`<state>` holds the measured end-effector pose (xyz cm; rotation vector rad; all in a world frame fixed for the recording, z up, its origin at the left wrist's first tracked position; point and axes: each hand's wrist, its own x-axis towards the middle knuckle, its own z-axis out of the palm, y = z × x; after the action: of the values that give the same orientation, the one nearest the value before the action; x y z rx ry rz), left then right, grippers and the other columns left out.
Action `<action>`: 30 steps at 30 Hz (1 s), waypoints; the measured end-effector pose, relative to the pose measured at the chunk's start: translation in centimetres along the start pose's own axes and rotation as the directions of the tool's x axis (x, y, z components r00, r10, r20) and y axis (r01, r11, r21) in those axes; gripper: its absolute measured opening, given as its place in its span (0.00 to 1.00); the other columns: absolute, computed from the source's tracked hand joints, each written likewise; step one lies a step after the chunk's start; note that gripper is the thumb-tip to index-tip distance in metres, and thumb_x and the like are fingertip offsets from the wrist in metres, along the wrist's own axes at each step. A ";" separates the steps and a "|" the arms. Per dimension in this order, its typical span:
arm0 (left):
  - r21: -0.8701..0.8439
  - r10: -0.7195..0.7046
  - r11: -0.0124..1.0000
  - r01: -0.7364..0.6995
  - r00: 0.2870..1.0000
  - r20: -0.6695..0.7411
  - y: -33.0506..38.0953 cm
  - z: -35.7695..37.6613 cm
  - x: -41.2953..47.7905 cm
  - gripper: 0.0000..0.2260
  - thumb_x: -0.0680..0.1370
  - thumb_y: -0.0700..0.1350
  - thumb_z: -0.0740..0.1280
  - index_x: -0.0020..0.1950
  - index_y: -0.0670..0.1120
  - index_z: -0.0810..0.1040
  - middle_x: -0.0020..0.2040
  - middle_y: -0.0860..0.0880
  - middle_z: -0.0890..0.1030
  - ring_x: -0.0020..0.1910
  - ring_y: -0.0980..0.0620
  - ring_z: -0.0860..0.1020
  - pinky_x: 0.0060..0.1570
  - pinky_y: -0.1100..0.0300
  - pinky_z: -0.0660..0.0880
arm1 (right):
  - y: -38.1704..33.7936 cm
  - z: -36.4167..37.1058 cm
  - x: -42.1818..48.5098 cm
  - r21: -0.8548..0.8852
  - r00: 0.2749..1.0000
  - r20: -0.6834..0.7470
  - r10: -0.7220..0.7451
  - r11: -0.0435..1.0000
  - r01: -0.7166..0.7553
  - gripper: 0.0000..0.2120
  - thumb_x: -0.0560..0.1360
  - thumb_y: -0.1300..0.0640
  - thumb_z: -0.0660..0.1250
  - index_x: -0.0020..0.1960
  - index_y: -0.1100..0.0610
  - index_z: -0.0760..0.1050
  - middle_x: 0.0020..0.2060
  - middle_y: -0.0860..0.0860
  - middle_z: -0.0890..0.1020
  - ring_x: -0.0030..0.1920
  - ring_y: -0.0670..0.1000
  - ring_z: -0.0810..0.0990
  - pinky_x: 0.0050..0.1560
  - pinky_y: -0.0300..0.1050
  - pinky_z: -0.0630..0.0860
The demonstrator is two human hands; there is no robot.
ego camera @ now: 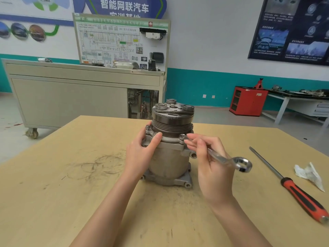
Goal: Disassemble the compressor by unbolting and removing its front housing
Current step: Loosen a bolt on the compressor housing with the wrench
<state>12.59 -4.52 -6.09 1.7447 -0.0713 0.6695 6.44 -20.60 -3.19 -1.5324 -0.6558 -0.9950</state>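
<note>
A grey metal compressor [169,163] stands upright on the wooden table [53,193], its dark grooved pulley and clutch plate [172,118] on top. The front housing flange [170,139] sits just under the pulley, with a bolt head [182,136] at its right front. My left hand [142,152] grips the flange's left side, thumb on the rim. My right hand [210,161] holds a silver combination wrench [229,160]; its far end lies at that bolt, hidden by my fingers, and the ring end points right.
A long screwdriver [292,184] with a red and black handle lies on the table at the right, beside a crumpled white rag [308,173]. Behind the table stand a grey wheeled training bench [80,97], a red cabinet [247,100] and a workbench [299,100].
</note>
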 end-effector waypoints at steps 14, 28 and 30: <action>0.011 -0.019 1.000 0.019 1.000 -0.008 -0.2 0.1 0.0 0.17 0.77 0.57 0.67 0.65 0.64 0.70 0.42 0.78 0.74 0.47 0.83 0.69 0.42 0.83 0.65 | 5.9 -0.5 8.2 0.570 0.704 0.272 0.656 0.479 -0.667 0.10 0.81 0.63 0.50 0.43 0.60 0.66 0.27 0.57 0.81 0.24 0.51 0.77 0.25 0.38 0.74; -0.006 -0.022 1.000 0.022 0.999 -0.034 0.2 0.3 -0.1 0.34 0.68 0.69 0.64 0.71 0.57 0.71 0.50 0.73 0.74 0.51 0.75 0.73 0.51 0.73 0.67 | 0.1 -0.3 2.7 0.156 0.978 -0.130 0.166 0.977 -0.145 0.08 0.80 0.54 0.58 0.42 0.50 0.69 0.38 0.53 0.84 0.38 0.52 0.85 0.37 0.46 0.82; 0.004 -0.019 1.000 0.019 0.999 -0.030 0.4 0.2 -0.2 0.30 0.69 0.67 0.63 0.70 0.60 0.71 0.47 0.75 0.72 0.48 0.81 0.70 0.45 0.78 0.65 | 0.1 -0.2 1.8 0.005 0.996 -0.093 0.017 1.000 -0.017 0.06 0.79 0.53 0.58 0.44 0.47 0.68 0.40 0.51 0.83 0.41 0.49 0.85 0.40 0.47 0.82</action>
<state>12.38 -4.91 -5.83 1.7366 -0.0323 0.6823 7.33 -21.01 -1.66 -1.4768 -0.5778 -1.0453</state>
